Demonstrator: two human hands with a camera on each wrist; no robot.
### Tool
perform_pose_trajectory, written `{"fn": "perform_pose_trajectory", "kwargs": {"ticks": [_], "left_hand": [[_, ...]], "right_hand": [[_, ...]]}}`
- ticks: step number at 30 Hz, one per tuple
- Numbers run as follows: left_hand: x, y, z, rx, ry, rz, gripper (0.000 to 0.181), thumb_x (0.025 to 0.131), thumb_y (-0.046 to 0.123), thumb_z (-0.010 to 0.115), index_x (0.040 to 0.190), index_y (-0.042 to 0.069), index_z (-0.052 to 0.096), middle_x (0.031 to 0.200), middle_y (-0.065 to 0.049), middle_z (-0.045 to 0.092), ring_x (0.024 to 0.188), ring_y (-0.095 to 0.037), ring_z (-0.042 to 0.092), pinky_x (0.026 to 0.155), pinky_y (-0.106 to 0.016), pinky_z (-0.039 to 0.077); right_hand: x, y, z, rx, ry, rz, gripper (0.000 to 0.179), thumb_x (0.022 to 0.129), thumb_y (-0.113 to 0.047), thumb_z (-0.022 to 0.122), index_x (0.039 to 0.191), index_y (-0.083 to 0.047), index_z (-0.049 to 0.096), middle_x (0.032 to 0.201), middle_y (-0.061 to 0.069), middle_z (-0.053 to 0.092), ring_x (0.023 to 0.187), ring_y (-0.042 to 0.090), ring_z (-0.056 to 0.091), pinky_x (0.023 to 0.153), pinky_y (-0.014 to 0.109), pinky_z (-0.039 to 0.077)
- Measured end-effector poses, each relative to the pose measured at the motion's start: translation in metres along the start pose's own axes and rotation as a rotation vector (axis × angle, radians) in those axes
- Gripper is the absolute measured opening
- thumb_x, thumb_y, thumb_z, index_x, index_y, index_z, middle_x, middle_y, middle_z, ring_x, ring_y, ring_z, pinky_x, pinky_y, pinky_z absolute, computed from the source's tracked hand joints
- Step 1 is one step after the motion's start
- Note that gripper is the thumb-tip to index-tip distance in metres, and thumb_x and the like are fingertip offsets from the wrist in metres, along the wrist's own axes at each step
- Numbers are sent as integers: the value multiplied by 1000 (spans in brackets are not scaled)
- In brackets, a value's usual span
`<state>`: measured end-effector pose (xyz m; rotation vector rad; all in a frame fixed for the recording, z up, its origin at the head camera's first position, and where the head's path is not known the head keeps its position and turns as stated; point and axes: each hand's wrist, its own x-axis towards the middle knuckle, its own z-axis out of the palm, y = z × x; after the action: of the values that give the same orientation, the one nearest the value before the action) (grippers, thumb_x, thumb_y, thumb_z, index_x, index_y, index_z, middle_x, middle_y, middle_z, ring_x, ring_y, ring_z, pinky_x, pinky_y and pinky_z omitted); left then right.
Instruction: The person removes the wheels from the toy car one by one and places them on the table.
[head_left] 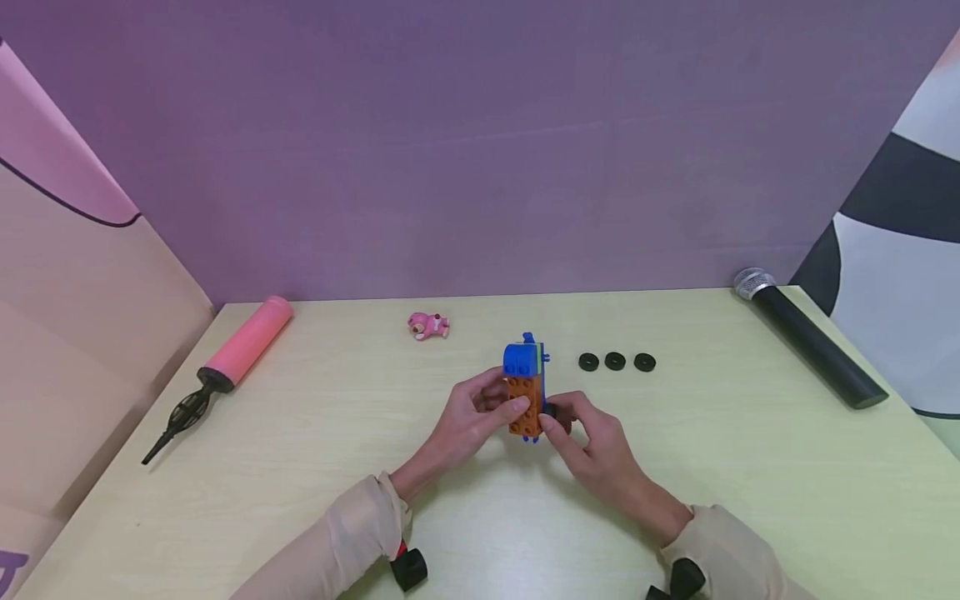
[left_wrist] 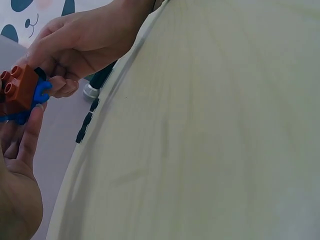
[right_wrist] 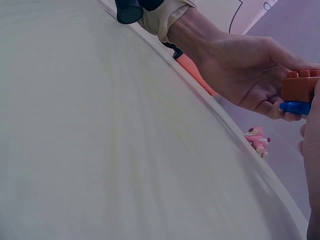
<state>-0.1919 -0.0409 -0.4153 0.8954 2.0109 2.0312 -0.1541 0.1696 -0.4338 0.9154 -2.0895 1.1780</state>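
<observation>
A toy vehicle of orange and blue building blocks (head_left: 532,389) is held above the table, its studded orange side towards the head camera. My left hand (head_left: 471,422) grips it from the left, thumb across the orange block. On the other side, my right hand (head_left: 597,444) pinches a small black wheel (head_left: 551,410) against the toy's lower right side. Fingers cover most of that wheel, so whether it is seated cannot be told. In the left wrist view, blue parts (left_wrist: 41,93) show under the orange block (left_wrist: 21,90). Three loose black wheels (head_left: 615,361) lie in a row right of the toy.
A pink bear figure (head_left: 429,326) lies at the back of the table (head_left: 330,367). At the left is a pink and black balloon pump (head_left: 249,343). A black microphone (head_left: 817,346) with a silver head lies at the right edge. A purple panel (head_left: 480,167) stands behind.
</observation>
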Motion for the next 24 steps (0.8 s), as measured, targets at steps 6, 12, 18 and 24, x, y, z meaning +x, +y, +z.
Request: {"fn": "perform_pose_trajectory", "kwargs": {"ticks": [6,12,18,24], "left_hand": [[0,1,3,2,-19,-5,51,103,27,66,145,-1,55,119,-20,72,99,-24,73,91,-37,58],[-1,1,3,26,-23,-22,55,102,33,67,144,0,56,117,-19,72,99,-21,72,90,-36,58],[0,-1,2,20,-11,-26,50,103,28,66,145,2,56,119,-17,72,102,-25,72,93,-37,57],[0,-1,1,22,14,-13,52,103,28,66,146,1,54,122,-18,71,106,-26,70,95,-36,56]], "right_hand": [[2,0,-1,-62,23,-83,42,111,-39,47,108,1,60,82,1,66,68,10,55,55,23,48],[3,1,-1,-92,34,-134,26,106,-23,52,102,1,60,78,2,65,64,11,57,55,18,50],[2,1,-1,-71,15,-75,30,109,-27,52,108,2,61,85,3,68,70,11,59,61,21,52],[0,-1,0,-20,27,70,20,99,-7,64,117,1,60,91,2,71,77,12,63,66,31,55]]}}
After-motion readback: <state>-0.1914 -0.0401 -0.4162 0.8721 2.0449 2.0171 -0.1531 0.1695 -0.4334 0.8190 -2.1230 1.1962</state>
